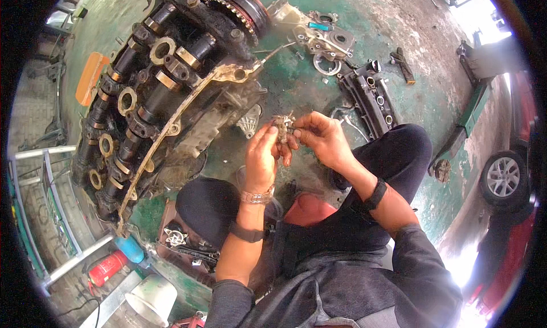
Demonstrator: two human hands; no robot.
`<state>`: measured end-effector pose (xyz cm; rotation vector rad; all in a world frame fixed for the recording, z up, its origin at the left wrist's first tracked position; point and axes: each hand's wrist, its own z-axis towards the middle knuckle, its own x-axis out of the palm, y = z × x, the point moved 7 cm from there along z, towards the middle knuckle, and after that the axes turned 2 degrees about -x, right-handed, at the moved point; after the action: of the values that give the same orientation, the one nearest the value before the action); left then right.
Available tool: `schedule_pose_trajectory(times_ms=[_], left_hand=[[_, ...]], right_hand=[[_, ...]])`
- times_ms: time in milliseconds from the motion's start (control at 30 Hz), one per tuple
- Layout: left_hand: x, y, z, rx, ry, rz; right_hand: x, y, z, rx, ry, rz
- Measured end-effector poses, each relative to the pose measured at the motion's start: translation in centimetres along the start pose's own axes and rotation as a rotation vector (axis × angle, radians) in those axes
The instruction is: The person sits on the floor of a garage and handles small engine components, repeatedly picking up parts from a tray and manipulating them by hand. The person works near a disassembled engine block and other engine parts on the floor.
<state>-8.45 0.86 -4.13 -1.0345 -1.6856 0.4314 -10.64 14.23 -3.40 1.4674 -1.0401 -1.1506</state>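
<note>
Head view: just beside the right flank of a large engine (pixel 151 108), a small grimy metal part (pixel 282 126) is being gripped in the curled fingers and thumb of the left hand (pixel 262 157), while its right side is being pinched between the thumb and forefinger of the right hand (pixel 326 136); both hands are being closed on it, and its exact kind is being hidden by the fingers and its small size. As judged from how things are lying, the work on this part is being carried on mid-way: it is being handled loose, apart from the engine, and is not being seated anywhere, though whether its own work is nearly done cannot be told. On the engine, the camshafts are being shown bare along its upper face, with no cover being carried over them. Well to the right of the engine, a long black cover (pixel 360 95) is being supported by the floor, and a pale metal housing (pixel 330 44) is being seen near the engine's top end. Near the engine's bottom end, more loose pieces are being held in a brown tray (pixel 169 212). Fitting of all these pieces is thus being judged as not done.
</note>
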Motion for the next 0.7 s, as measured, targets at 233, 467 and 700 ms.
schedule_pose_trajectory(times_ms=[233,467,700], left_hand=[[0.5,-0.5,0.1,0.120,0.048,0.285],[0.3,-0.4,0.0,0.154,-0.100,0.456],[0.3,-0.6,0.0,0.207,-0.169,0.437]], right_hand=[[-0.3,4.3,-0.7,-0.459,0.020,-0.420],[-0.1,3.4,-0.7,-0.211,0.035,-0.264],[-0.4,2.0,-0.1,0.051,0.132,-0.215]])
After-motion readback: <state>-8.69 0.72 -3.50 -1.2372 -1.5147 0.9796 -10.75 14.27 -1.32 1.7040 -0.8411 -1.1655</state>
